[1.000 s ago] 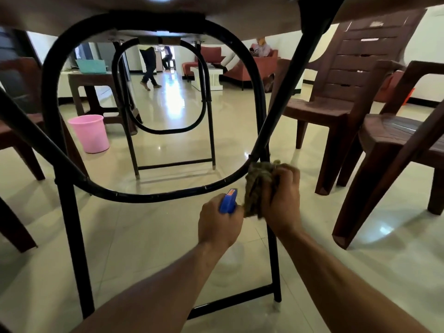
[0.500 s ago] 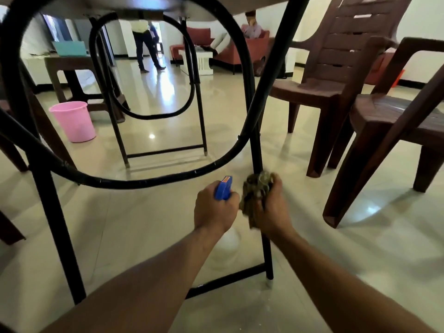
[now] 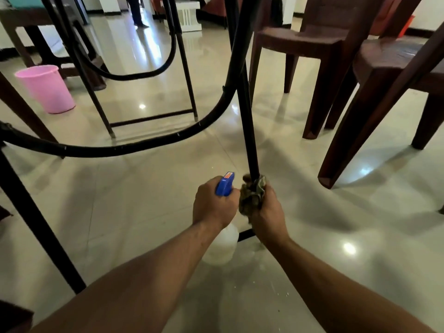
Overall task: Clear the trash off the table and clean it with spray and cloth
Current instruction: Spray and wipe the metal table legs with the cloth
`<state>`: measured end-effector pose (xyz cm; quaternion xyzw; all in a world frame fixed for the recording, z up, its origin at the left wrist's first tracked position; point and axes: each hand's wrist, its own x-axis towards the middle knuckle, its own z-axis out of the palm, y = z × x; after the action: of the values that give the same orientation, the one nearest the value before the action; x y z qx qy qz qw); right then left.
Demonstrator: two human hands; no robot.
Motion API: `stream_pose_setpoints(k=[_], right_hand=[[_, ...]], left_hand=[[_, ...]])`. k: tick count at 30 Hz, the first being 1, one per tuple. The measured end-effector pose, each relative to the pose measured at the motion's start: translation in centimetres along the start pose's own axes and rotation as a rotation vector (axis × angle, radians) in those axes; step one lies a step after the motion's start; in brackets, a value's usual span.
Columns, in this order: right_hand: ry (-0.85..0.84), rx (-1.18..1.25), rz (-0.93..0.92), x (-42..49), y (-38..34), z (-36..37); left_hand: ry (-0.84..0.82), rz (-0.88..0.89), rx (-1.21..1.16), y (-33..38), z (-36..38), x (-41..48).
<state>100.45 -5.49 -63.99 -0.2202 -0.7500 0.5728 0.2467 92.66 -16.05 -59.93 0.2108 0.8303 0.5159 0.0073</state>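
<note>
Your right hand (image 3: 268, 212) is curled tight round the cloth (image 3: 251, 200), and the cloth is bunched against the black table leg (image 3: 245, 104), low down on it. Just left of that leg, your left hand (image 3: 215, 205) grips the spray bottle (image 3: 224, 186) at the neck, blue head poking up above your knuckles, white body below your wrist. Well left of the leg stands a pink bucket (image 3: 46, 88); right of the leg, brown chairs (image 3: 312, 44).
</note>
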Motion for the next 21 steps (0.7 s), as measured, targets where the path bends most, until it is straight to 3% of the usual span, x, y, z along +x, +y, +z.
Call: stream_pose_setpoints(k=[3,5,7,9,14,16,19,21], right_hand=[[0.022,-0.107,-0.006,-1.1,1.6,-0.2],[-0.08,-0.219,0.154,-2.3,5.6,-1.4],[-0.285,-0.524,0.335,-3.8,8.5,-3.1],[-0.328,-0.682,0.406,-4.4,9.6,-3.9],[-0.058,-0.302,0.156,-3.6,7.6,-0.9],[-0.059,-0.392,0.238,-3.4,9.2,-0.2],[-0.101,-0.489,0.516,-3.4,11.7,-1.0],[-0.013,-0.422,0.452,-3.8,10.8,-0.3]], left_hand=[[-0.025,-0.009,-0.005,-0.3,0.2,-0.8],[-0.022,-0.024,-0.019,-0.5,0.0,-1.0],[-0.011,-0.034,-0.026,-0.7,-0.2,-1.0],[-0.01,-0.019,-0.016,-0.4,-0.3,-0.8],[-0.015,0.011,-0.016,-0.1,-0.4,-0.6],[-0.004,0.007,0.009,-0.4,-0.4,-0.4],[-0.002,0.0,0.002,-0.1,-0.8,-0.3],[-0.007,0.021,0.012,-0.1,-1.3,-0.1]])
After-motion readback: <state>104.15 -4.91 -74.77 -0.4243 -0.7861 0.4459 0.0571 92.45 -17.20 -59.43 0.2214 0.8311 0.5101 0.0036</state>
